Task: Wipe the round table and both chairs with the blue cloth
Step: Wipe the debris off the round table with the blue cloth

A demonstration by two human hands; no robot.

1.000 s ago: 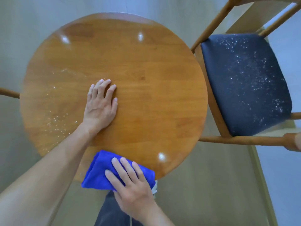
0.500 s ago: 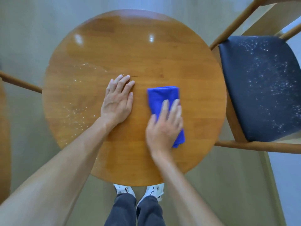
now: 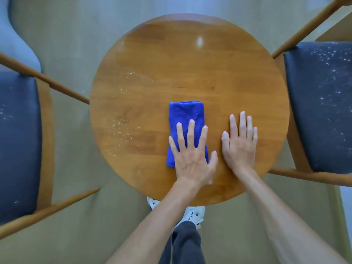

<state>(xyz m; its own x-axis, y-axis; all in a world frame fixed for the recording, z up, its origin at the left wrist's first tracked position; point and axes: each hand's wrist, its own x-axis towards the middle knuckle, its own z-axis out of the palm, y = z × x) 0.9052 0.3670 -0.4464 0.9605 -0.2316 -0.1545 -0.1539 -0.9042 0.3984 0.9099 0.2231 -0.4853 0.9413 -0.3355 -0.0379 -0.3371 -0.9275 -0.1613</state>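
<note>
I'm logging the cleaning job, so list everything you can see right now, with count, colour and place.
Round wooden table: one, honey brown, centre.
Folded blue cloth: one, bright blue, on the tabletop near the middle.
White specks: many, scattered over the table's left part.
Wooden chairs with dark padded seats: two, brown frames, one left of the table, one right; both seats speckled white.
Floor: greyish, all around.
White shoes: two, below the table's near edge.
Dark trousers: one pair, bottom centre.
Left hand: flat, fingers straight, presses the cloth.
Right hand: flat on bare wood, right of the cloth.
</note>
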